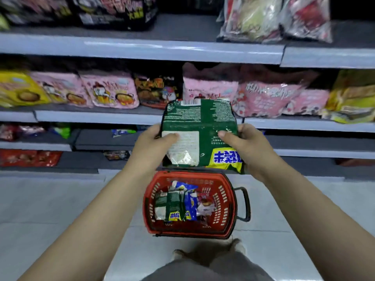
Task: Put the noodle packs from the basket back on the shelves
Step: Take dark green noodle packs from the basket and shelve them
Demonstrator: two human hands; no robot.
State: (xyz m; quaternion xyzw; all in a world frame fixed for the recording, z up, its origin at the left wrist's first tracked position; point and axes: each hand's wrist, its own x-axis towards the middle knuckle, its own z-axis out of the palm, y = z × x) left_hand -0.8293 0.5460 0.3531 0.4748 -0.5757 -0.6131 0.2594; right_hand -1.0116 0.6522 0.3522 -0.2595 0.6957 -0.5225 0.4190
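Observation:
A large green noodle pack (199, 126) with a barcode at its top and a yellow corner label is held up in front of the middle shelf. My left hand (151, 146) grips its left edge and my right hand (246, 146) grips its right edge, thumbs on the back face. Below it a red basket (228, 201) sits on the floor. Inside the basket lie another green pack (172, 203), a blue pack (190, 197) and a red-and-white pack (206, 204).
The middle shelf (97, 116) holds pink packs (110, 91), a black pack (155, 89) and yellow packs (20, 89). The top shelf (142, 49) carries black packs at left and pale packs at right. Lower shelves show bare grey stretches (97, 138). My shoes (237, 248) stand behind the basket.

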